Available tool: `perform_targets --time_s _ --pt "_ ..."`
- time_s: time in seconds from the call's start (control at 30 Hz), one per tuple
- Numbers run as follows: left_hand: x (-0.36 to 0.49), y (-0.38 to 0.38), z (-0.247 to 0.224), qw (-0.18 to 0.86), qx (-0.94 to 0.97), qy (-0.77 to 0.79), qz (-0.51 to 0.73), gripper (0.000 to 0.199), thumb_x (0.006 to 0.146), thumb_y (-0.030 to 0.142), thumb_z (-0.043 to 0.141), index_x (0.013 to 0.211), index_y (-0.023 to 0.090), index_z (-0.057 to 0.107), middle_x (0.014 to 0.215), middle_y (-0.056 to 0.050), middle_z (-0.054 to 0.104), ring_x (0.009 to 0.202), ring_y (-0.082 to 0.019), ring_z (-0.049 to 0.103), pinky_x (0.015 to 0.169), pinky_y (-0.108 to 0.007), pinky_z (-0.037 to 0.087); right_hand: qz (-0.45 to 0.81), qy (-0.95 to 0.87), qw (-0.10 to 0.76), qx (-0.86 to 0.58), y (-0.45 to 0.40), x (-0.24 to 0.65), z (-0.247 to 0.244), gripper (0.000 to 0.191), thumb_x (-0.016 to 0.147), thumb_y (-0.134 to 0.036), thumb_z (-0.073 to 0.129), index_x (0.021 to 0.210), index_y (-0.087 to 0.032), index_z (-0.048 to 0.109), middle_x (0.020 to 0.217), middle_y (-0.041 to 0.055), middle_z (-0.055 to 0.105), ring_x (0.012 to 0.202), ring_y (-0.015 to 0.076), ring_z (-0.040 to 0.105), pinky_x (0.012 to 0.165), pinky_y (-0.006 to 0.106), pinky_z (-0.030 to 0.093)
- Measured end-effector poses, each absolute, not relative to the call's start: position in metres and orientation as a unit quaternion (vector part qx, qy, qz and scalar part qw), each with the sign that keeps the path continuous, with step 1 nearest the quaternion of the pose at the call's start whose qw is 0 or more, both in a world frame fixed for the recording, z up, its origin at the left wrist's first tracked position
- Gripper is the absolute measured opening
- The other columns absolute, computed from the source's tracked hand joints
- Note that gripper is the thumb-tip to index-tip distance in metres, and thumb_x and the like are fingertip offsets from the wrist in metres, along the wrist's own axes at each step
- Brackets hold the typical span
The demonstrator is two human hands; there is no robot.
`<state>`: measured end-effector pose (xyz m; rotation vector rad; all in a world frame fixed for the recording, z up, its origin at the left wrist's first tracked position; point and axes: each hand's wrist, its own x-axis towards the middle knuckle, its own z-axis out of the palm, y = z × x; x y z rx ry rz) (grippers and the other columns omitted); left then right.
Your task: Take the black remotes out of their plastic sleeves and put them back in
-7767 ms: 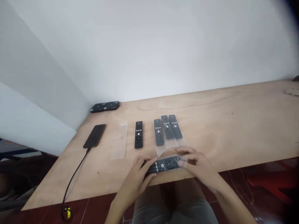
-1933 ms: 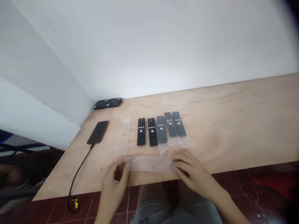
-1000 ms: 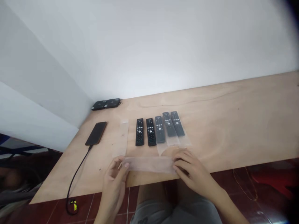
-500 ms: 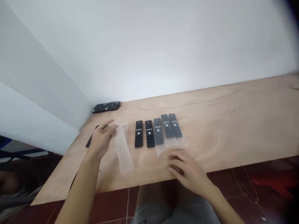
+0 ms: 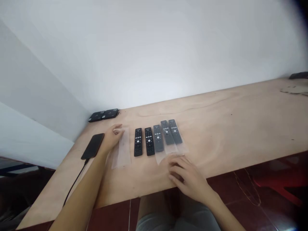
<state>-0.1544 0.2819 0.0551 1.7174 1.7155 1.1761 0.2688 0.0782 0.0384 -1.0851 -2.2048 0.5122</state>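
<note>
My left hand [image 5: 112, 137] has its fingers curled at the top of a clear plastic sleeve [image 5: 124, 149], which lies on the table and appears pinched at its upper corner. To the right of that sleeve are two bare black remote controls [image 5: 138, 142], [image 5: 149, 141] side by side. Beyond them, several more remotes lie in frosted sleeves, among them a slanted remote control [image 5: 175, 131] at the end of the row. My right hand [image 5: 186, 173] rests by the lower ends of these sleeves, fingers loosely bent and apart, holding nothing visible.
A phone [image 5: 92, 146] with a black cable [image 5: 75, 181] lies left of my left forearm. Two flat black boxes [image 5: 97, 116], [image 5: 110, 113] sit by the wall. A dark object [image 5: 298, 75] is at the far right of the wooden table [image 5: 228, 138]. A red stool [image 5: 281, 187] stands below.
The plastic sleeve in my left hand has come down flatter on the table. The phone, partly covered before, now shows fully. My view has shifted slightly right; my right hand stays by the sleeves.
</note>
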Motion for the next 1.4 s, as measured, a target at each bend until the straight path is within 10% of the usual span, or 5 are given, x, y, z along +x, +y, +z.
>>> perform_targets --time_s 0.5,0.97,1.4 --pt "-0.148 0.236 0.039 0.049 0.754 0.613 0.232 0.068 0.106 0.067 0.053 0.149 0.016 0.067 0.159 -0.021 0.063 0.155 -0.043 0.050 0.133 -0.061 0.032 0.182 -0.840 0.305 -0.411 0.078 0.268 0.038 0.008 0.107 -0.018 0.068 0.111 -0.025 0.069 0.127 0.0081 0.073 0.119 0.0310 0.066 0.112 0.057 0.054" --pt "-0.162 0.242 0.040 0.029 0.785 0.599 0.153 0.067 0.108 0.072 0.050 0.157 0.029 0.067 0.171 -0.017 0.049 0.142 -0.041 0.062 0.129 -0.063 0.040 0.164 -0.843 0.309 -0.408 0.078 0.268 0.034 0.010 0.108 -0.019 0.065 0.112 -0.026 0.071 0.123 0.0098 0.074 0.117 0.0325 0.068 0.109 0.059 0.058" --pt "-0.139 0.229 0.028 0.012 0.780 0.607 0.154 0.072 0.112 0.064 0.044 0.167 0.020 0.054 0.179 -0.021 0.043 0.168 -0.047 0.034 0.134 -0.070 0.029 0.170 -0.842 0.302 -0.414 0.076 0.267 0.035 0.010 0.109 -0.019 0.064 0.115 -0.026 0.070 0.124 0.0093 0.074 0.117 0.0321 0.068 0.113 0.061 0.055"
